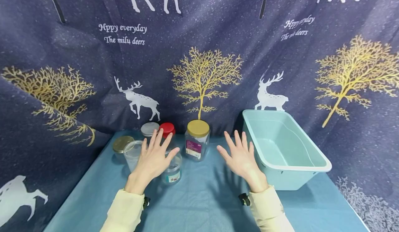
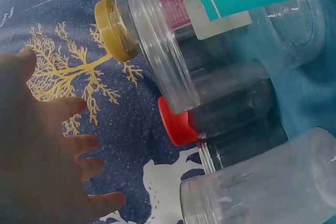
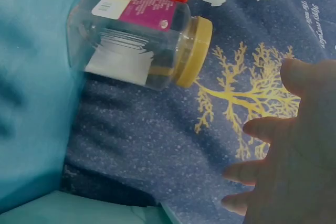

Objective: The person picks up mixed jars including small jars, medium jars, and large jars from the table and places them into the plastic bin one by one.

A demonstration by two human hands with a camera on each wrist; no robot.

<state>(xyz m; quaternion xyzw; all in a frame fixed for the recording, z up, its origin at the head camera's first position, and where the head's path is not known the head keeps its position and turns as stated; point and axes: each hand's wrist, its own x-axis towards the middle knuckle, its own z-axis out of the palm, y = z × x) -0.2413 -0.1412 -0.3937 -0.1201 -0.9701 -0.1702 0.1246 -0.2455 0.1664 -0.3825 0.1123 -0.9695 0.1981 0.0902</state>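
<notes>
My left hand [image 1: 152, 161], fingers spread, hovers over a cluster of clear jars and holds nothing. Partly hidden under it are a lidless jar with a teal label [image 1: 173, 177] and a plain lidless jar [image 1: 132, 152]. Behind its fingertips stand a red-lidded jar [image 1: 167, 129] and a silver-lidded jar [image 1: 150, 128]. Far left is a jar with a dull gold lid [image 1: 122, 144]. Between the hands, towards the back, a larger jar with a yellow-gold lid [image 1: 198, 128] and purple label stands upright. My right hand [image 1: 241, 159], also spread and bare, hovers beside the light teal bin [image 1: 290, 178].
The bin takes up the right side of the blue cloth-covered table [image 1: 199, 207]. A dark blue curtain [image 1: 218, 27] printed with deer and trees hangs right behind the table. Each wrist wears a small black device, such as the right one [image 1: 244, 199].
</notes>
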